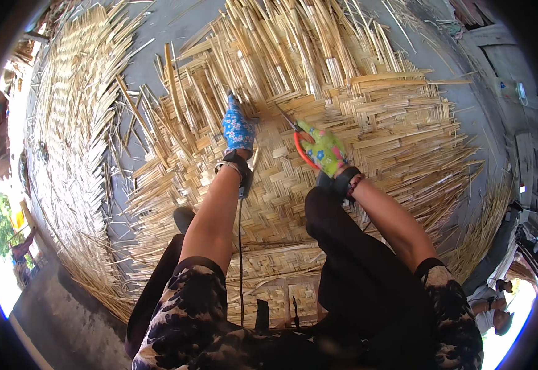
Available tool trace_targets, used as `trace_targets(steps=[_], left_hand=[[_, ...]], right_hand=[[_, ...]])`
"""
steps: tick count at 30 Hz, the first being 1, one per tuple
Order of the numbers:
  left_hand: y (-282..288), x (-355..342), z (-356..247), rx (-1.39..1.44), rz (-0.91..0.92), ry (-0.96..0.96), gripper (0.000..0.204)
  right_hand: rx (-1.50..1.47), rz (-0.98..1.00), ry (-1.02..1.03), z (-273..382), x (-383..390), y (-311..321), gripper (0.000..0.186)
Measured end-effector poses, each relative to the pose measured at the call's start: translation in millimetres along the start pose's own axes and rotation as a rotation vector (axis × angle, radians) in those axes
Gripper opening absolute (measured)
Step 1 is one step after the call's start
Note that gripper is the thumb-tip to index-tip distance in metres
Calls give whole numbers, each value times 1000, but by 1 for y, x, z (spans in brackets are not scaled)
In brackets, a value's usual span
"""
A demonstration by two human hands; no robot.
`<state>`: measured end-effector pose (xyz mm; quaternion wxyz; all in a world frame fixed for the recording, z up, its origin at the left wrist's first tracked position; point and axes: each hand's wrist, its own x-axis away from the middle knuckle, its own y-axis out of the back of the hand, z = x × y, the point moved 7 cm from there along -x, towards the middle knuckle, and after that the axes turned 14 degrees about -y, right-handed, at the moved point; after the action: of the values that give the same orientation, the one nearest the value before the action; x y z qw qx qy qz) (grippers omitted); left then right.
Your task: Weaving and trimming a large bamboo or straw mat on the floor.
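My left hand, in a blue flowered glove with dark fingertips, reaches forward onto the woven mat of split straw-coloured strips. Its fingers are drawn together at the loose strip ends; what lies between them is too small to make out. To its right, my right hand, in a green flowered glove, grips orange-handled scissors. Their blades point forward and left, low over the weave; whether they are parted I cannot tell. Long unwoven strips fan out beyond both hands.
Another woven mat lies at the left on the grey floor. More loose strips are heaped at the right. A low concrete ledge is at the lower left. People are at the far right edge. My knees are on the mat.
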<state>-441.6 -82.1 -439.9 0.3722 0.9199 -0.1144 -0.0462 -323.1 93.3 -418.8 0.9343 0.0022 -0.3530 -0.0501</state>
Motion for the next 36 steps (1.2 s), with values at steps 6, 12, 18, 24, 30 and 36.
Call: trace_targets(steps=[6, 12, 18, 24, 30, 36], left_hand=[[23, -2, -15, 6, -45, -13, 91], [49, 9, -2, 59, 27, 110, 94], [45, -3, -78, -87, -336, -93, 46], [-60, -54, -81, 906, 72, 227, 45], [-100, -64, -66, 1078, 171, 396, 42], [-106, -68, -51, 932, 202, 440, 10]], right_hand=[[597, -283, 427, 3, -21, 7, 42], [420, -71, -76, 8, 23, 12, 42], [-321, -158, -30, -65, 24, 74, 40], [-187, -306, -111, -99, 35, 95, 41], [-158, -131, -195, -144, 44, 96, 42], [-482, -27, -167, -121, 37, 100, 42]])
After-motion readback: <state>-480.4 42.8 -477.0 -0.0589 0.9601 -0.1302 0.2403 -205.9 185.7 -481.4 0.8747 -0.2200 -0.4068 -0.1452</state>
